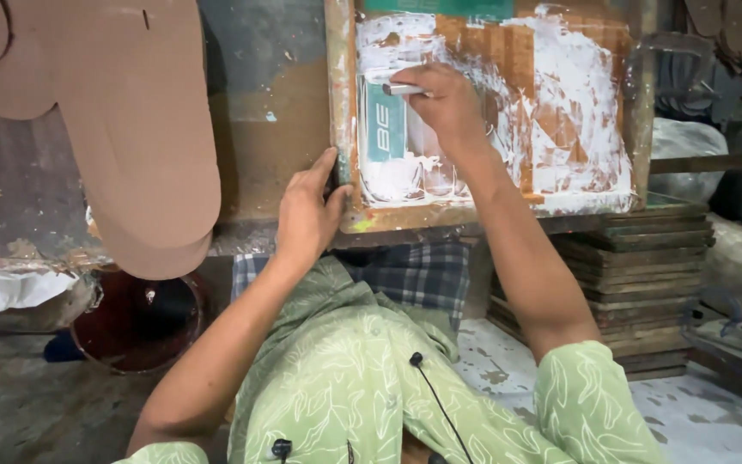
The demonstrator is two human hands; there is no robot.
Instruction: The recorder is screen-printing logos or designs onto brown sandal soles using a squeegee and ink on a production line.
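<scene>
1. We have a single view, from a camera worn on the person's head.
2. It looks forward and down along both forearms, over the green shirt (345, 378).
3. It sits close: the wooden frame (337, 112) on the desk (259, 163) fills the upper middle.
</scene>
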